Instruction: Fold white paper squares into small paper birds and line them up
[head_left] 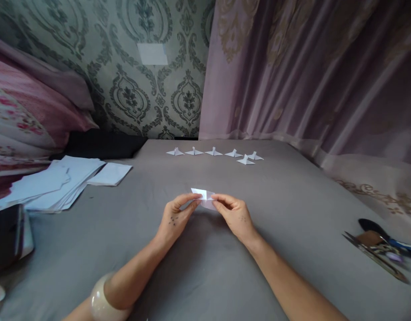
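Between my two hands is a small piece of folded white paper (pixel 206 195), held just above the grey cloth surface. My left hand (pixel 178 213) pinches its left side between thumb and fingers. On the other side, my right hand (pixel 235 214) pinches the right edge the same way. The paper has a crease near its middle, and a flap hangs below toward the right. Farther back stand several small folded white paper figures (pixel 214 151) with spread, wing-like sides, most in a row and one set slightly nearer.
A pile of white sheets (pixel 55 183) and a smaller paper stack (pixel 111 174) lie at left, near a black folded item (pixel 101 145). A dark device (pixel 6 236) rests at the left edge. Pointed metal tools (pixel 376 256) lie at right, below the curtain (pixel 275 80).
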Demonstrator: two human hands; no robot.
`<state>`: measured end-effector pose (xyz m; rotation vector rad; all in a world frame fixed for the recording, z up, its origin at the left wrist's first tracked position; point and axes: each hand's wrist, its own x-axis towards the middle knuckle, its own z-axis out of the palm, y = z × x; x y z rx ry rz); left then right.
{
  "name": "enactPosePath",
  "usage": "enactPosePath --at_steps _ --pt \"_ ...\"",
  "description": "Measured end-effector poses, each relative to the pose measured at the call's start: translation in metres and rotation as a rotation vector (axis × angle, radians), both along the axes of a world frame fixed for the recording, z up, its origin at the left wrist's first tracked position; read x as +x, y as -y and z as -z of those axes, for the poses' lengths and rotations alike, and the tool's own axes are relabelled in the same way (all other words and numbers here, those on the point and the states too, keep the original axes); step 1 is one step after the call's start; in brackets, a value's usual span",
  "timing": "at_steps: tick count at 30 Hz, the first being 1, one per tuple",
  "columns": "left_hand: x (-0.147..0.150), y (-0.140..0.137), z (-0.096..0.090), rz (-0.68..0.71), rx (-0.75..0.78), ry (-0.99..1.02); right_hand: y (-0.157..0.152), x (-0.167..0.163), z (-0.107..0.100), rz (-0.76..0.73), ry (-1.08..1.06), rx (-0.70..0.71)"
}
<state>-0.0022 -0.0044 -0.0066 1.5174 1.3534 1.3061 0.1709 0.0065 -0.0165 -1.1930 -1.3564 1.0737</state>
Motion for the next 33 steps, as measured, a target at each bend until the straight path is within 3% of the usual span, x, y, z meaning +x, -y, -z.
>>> enactPosePath --at_steps 5,12,18,29,33 --pt "-0.003 -0.001 0.005 -0.022 0.178 -0.178 0.003 -0.001 0.002 0.039 0.103 0.113" --pt "-0.001 0.0 0.001 0.086 0.185 -0.146 0.002 0.001 0.001 0.049 0.218 0.265" --pt "0.0 0.0 0.002 0.17 0.215 -0.111 0.004 0.0 -0.003 -0.055 0.192 0.249" --pt "-0.003 0.003 -0.001 0.184 0.247 -0.174 0.007 0.003 -0.012 -0.122 0.207 0.179" --pt "-0.003 0.001 0.003 0.163 0.268 -0.206 0.006 0.003 -0.011 -0.158 0.211 0.214"
